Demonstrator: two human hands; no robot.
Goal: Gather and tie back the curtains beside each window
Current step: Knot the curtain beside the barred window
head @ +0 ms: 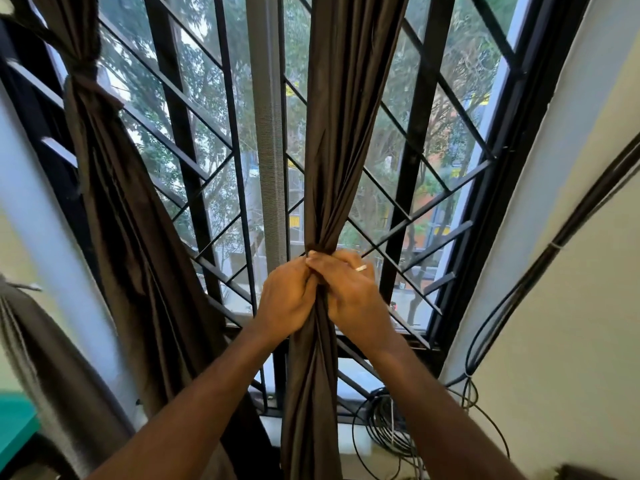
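Two curtains hang before the window grille [194, 109]: the left curtain [114, 188] is already tied, while the left hand [289, 301] and right hand [351, 292] clench the gathered middle curtain [341, 133], not yet secured, I judge.

Daylight pours through the window [433, 161], darkening the curtains [332, 133]; frame edges bow outward, the lower right corner blurs.
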